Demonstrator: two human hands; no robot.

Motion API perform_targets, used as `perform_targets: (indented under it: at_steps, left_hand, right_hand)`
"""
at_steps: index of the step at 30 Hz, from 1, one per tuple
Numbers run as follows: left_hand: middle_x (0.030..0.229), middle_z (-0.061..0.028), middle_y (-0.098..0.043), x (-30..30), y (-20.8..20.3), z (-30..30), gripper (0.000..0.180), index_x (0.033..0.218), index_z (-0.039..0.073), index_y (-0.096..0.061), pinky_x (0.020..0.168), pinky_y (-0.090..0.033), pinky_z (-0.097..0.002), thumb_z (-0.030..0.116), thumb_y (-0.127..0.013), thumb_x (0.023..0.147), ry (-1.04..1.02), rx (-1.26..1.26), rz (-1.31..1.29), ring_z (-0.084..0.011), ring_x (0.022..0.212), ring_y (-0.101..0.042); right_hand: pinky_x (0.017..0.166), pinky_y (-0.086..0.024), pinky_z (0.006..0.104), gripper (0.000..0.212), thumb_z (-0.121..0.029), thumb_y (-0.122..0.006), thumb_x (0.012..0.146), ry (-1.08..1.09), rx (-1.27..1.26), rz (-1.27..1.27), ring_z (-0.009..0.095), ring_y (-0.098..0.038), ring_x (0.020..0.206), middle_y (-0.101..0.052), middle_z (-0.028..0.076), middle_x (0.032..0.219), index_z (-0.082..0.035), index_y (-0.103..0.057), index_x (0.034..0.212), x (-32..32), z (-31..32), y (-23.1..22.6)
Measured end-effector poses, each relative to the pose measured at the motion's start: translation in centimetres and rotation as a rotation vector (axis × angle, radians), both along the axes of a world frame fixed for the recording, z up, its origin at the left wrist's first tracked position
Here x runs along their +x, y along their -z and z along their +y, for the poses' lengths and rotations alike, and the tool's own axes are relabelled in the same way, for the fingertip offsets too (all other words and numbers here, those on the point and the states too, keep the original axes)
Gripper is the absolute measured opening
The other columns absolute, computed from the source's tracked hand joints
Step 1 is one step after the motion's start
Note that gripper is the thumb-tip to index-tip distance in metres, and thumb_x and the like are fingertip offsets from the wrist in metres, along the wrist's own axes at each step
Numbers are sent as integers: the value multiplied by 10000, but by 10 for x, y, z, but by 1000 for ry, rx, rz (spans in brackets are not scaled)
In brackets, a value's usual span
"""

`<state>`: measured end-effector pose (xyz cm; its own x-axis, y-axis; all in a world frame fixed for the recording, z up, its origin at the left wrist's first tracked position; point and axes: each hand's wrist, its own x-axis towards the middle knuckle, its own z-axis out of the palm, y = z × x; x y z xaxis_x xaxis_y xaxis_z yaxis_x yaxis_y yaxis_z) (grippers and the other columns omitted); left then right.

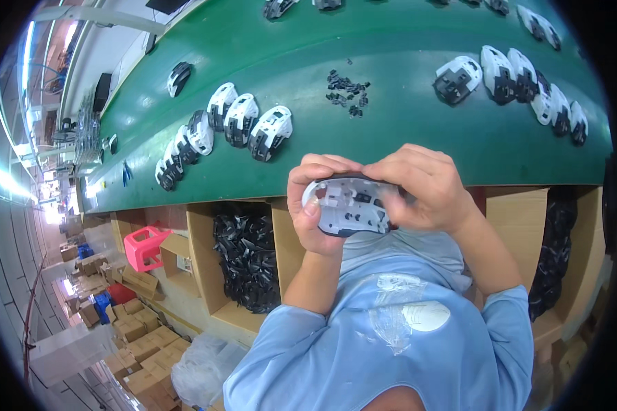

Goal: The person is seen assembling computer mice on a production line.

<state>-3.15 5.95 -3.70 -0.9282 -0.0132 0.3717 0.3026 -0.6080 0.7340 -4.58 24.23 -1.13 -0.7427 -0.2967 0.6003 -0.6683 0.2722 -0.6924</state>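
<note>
In front of my chest I hold a white computer mouse shell (343, 209), its hollow inner side with small posts and slots facing me and a dark strip along its far edge. My left hand (317, 205) grips the shell's left end, thumb on the inner wall and fingers over the outside. The fingers of my right hand (425, 183) are closed on its far right edge; the thumb is blurred near the inner side. Beyond my hands, a loose pile of small black parts (346, 89) lies on the green table (384, 130).
White-and-black shells line the table at left (271, 133) and right (457, 79), with several more at the back. Below the near edge stand cardboard boxes of black parts, left (247, 260) and right (555, 253). A pink stool (144, 248) and stacked cartons (147, 342) are at lower left.
</note>
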Motion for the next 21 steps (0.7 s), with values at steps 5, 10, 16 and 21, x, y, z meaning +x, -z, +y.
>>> perform_targets:
  at_steps: [5, 10, 16, 21]
  left_hand:
    - [1046, -196, -575, 11, -9, 1, 436, 1112, -29, -563, 943, -522, -448, 317, -546, 846, -184, -236, -69, -304, 1022, -602]
    - [1036, -173, -556, 10, -13, -2, 456, 1081, -26, -557, 936, -514, -426, 355, -538, 833, -219, -275, -132, -278, 1008, -586]
    - [1027, -165, -552, 8, 0, -5, 433, 1055, -29, -554, 912, -509, -400, 348, -522, 845, -201, -233, -155, -258, 992, -578]
    - [1165, -165, -598, 4, 2, 0, 406, 1179, -19, -546, 957, -490, -361, 252, -582, 879, -252, -374, -236, -203, 1047, -596]
  right_hand:
    - [676, -569, 349, 250, -11, -719, 756, 41, -4, -10, 245, -686, 784, -701, 85, 896, -32, -707, 1004, -3, -17, -6]
    - [665, -552, 353, 206, -42, -753, 785, 46, 55, 42, 249, -664, 749, -678, 80, 851, -40, -697, 983, -5, -21, 1]
    - [649, -541, 351, 204, -33, -757, 782, 30, 34, 65, 245, -657, 736, -670, 76, 821, -42, -697, 977, -5, -20, 12]
    - [665, -547, 339, 245, -33, -787, 750, 197, 9, 101, 247, -658, 753, -694, 72, 876, -51, -723, 985, -14, -19, 21]
